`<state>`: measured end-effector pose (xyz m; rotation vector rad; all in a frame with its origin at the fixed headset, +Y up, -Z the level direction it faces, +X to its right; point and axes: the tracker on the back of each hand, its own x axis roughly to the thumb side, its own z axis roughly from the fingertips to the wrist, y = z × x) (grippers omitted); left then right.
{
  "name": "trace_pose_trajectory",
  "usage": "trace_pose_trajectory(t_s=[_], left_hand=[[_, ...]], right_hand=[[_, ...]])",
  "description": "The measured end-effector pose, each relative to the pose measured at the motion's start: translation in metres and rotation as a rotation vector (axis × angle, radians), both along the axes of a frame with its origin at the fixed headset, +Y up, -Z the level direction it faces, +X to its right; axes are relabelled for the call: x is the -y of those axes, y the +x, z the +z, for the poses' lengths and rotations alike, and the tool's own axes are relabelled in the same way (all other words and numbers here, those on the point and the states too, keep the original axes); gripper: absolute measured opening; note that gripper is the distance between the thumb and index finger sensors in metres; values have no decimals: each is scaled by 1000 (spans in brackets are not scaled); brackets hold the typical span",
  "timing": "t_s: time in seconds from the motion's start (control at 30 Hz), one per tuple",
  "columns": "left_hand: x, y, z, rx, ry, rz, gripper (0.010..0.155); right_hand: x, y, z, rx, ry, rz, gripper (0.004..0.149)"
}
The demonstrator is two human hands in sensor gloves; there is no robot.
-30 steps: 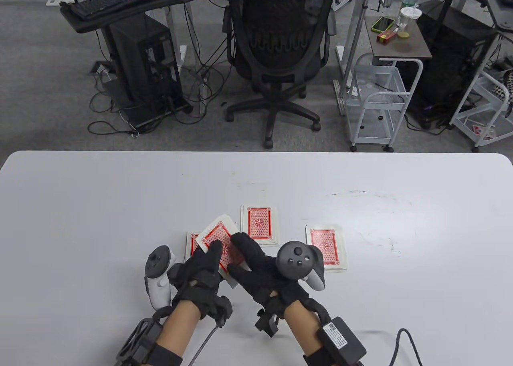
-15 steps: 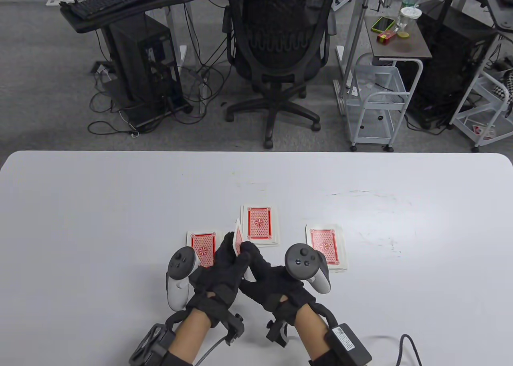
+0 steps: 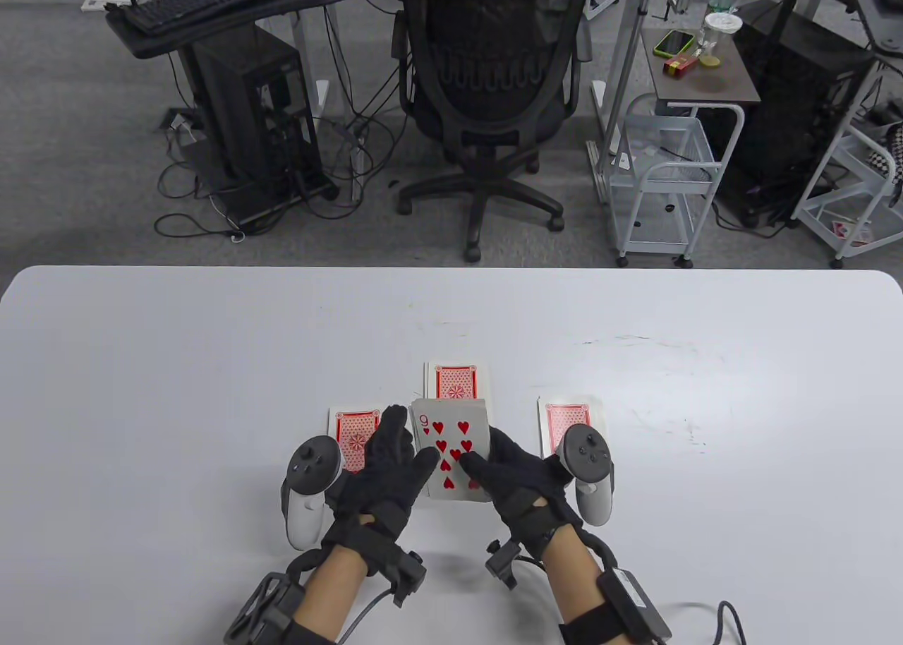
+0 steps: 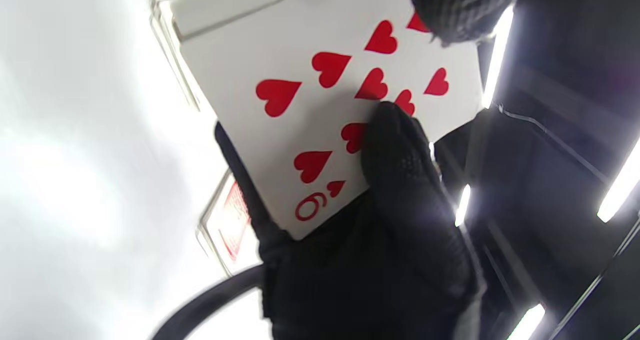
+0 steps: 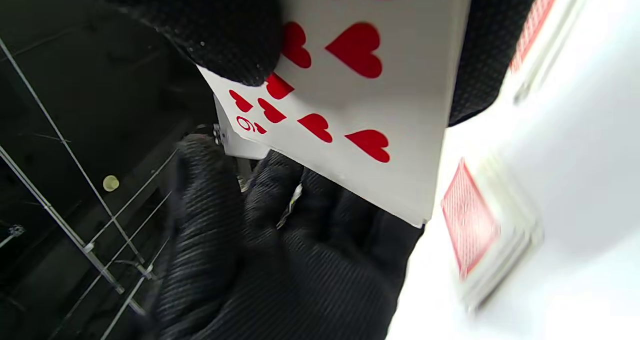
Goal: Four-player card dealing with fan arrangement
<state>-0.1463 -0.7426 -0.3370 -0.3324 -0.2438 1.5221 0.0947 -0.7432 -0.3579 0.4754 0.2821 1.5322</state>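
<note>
Both gloved hands hold one packet of cards (image 3: 452,454) face up just above the table, the nine of hearts on top. My left hand (image 3: 409,451) grips its left side, thumb on the face; the left wrist view shows the packet (image 4: 310,95) under that thumb (image 4: 400,150). My right hand (image 3: 487,465) grips its right side; the right wrist view shows the packet (image 5: 370,100) with my thumb (image 5: 225,35) pressing on it. Three red-backed piles lie face down: left (image 3: 355,432), middle (image 3: 457,379), right (image 3: 561,423).
The white table (image 3: 176,363) stretches wide on both sides and beyond the piles. An office chair (image 3: 487,87) stands past the far edge. The right wrist view shows a face-down pile (image 5: 475,225) on the table beside the packet.
The packet went from face down in my hands, through standing on edge, to face up. My hands have moved apart, one to each side of it.
</note>
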Motion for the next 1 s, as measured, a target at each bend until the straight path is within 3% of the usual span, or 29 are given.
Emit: trace_pose_trajectory(t_s=[0.07, 0.13, 0.33, 0.4, 0.5, 0.6, 0.7, 0.8, 0.87, 1.0], left_hand=[[10, 2, -2, 62, -63, 157, 91], [13, 3, -3, 67, -86, 203, 80], [18, 0, -5, 10, -38, 87, 48], [17, 1, -4, 19, -15, 59, 46], [14, 0, -4, 1, 60, -48, 45], [10, -3, -3, -47, 88, -149, 44], [12, -2, -4, -37, 101, -258, 43], [18, 0, -7, 3, 45, -353, 47], [26, 1, -8, -2, -7, -378, 57], [37, 3, -6, -70, -111, -239, 47]], right_hand=[[4, -6, 0, -56, -26, -19, 49], [7, -10, 1, -89, -47, -3, 49], [10, -1, -1, 23, -52, 311, 51], [6, 7, -2, 84, -17, 384, 55], [0, 12, -3, 114, 13, 317, 49], [-5, 16, -2, 101, -44, 382, 41], [-5, 19, -2, 55, -86, 506, 42], [4, 21, -3, 85, -104, 487, 63], [15, 17, -3, 86, -155, 499, 65], [20, 1, 0, 149, -149, 443, 41]])
